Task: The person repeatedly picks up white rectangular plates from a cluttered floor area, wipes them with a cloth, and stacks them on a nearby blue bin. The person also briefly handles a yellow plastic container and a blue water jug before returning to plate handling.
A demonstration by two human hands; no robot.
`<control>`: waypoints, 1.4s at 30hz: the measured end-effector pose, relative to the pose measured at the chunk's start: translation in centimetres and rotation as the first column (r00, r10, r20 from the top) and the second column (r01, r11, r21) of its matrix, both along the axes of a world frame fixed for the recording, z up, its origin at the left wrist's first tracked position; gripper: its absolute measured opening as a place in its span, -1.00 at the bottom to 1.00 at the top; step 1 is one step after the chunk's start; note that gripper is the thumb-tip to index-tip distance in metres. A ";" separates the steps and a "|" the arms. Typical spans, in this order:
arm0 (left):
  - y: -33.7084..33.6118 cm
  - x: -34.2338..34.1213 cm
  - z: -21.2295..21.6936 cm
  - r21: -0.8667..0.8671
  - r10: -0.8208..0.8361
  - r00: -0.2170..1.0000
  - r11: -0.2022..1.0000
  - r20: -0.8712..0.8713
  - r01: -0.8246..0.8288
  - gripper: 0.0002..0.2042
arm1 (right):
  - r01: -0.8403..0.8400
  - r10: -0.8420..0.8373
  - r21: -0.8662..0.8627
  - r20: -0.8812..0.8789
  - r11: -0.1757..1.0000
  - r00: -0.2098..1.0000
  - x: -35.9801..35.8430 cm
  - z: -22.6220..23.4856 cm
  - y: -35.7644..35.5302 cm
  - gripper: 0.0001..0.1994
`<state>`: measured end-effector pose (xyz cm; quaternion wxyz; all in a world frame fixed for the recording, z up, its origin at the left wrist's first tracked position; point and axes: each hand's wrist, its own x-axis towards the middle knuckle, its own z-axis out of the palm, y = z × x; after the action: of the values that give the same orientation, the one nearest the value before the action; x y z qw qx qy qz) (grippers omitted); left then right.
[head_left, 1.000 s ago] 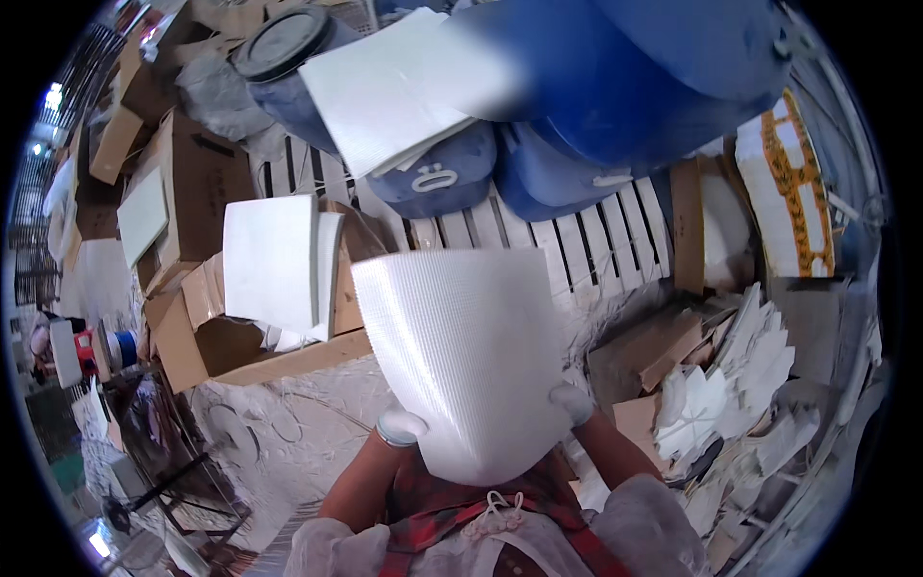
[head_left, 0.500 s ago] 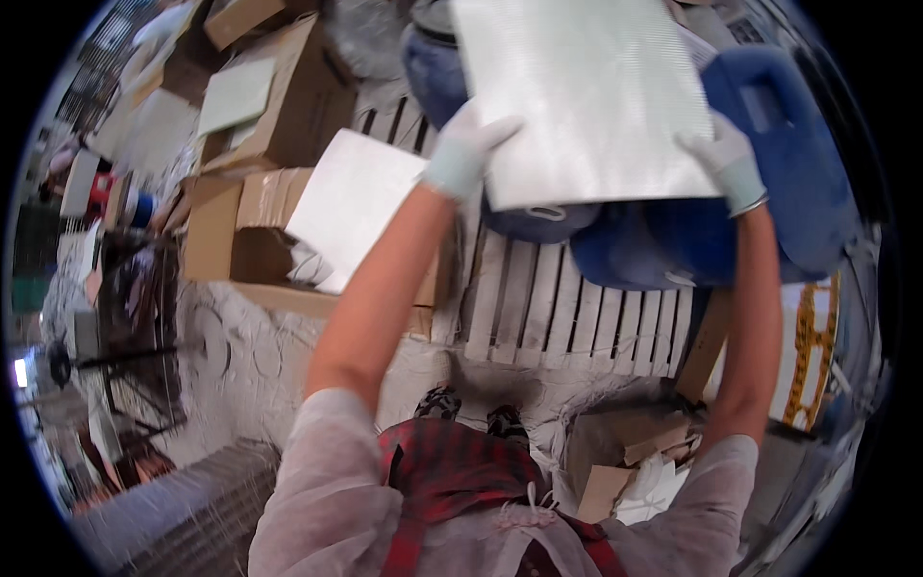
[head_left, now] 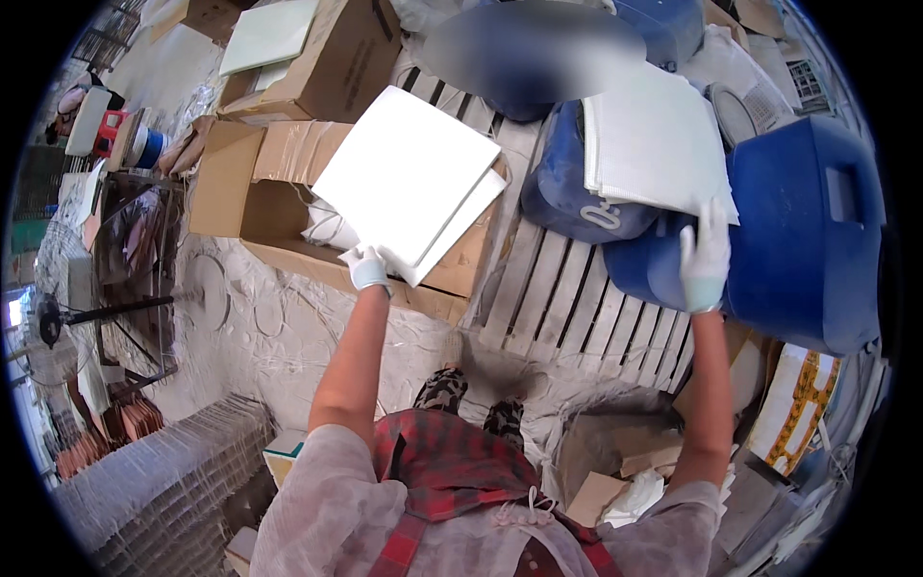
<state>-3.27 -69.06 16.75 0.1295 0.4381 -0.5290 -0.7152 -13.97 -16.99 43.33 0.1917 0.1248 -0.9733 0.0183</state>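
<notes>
My left hand (head_left: 366,269), in a pale glove, is at the lower corner of a square white sheet (head_left: 409,173), its fingers curled against the edge. Another white sheet (head_left: 466,226) sticks out from under it at an angle. Both lie across an open cardboard box (head_left: 336,274). On the right, my gloved right hand (head_left: 707,255) is beside the near corner of a stack of thin white ribbed sheets (head_left: 659,144), fingers extended and apart. That stack rests on blue plastic drums (head_left: 567,188).
Under the drums is a slatted pallet (head_left: 548,298). A large blue jerrycan (head_left: 808,240) stands at right. Another cardboard box (head_left: 341,67) holding white panels is behind left. Near my feet a bin (head_left: 596,428) contains cardboard scraps. A fan (head_left: 58,317) stands far left.
The white ribbed sheet that both hands held up now lies on the drums. My left hand has moved left and down to the white sheets on the box; my right hand has let go.
</notes>
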 end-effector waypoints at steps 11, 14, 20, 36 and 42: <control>0.9 -6.2 0.8 0.489 -0.212 0.946 0.870 0.245 0.068 -0.35 | 0.082 -0.132 0.287 0.158 0.954 0.979 -4.2 -2.2 -1.7 -0.44; 3.3 -5.9 6.7 0.530 -0.202 0.955 0.846 0.218 0.058 -0.45 | -0.089 0.089 -0.226 -0.011 0.970 0.996 -0.5 -0.3 -7.1 -0.68; 4.7 -5.2 7.9 0.578 -0.090 0.966 0.813 0.242 -0.069 -0.53 | -0.212 0.331 -0.359 0.311 0.909 0.891 8.6 -6.8 -14.2 -0.73; 5.5 -8.3 13.4 0.477 -0.121 0.940 0.837 -0.318 0.269 -0.58 | 0.058 0.391 -0.701 0.462 0.711 0.796 13.5 -7.4 -17.4 -0.73; 3.3 -7.3 19.2 0.152 -0.268 0.871 0.922 -0.412 0.355 -0.55 | -0.017 0.353 -0.716 0.324 0.698 0.878 13.7 -5.1 -19.0 -0.68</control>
<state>-10.54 -65.79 35.95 0.0628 0.2100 -0.4738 -0.8529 -0.23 -35.95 38.22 -0.0025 0.1364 -0.8930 0.4289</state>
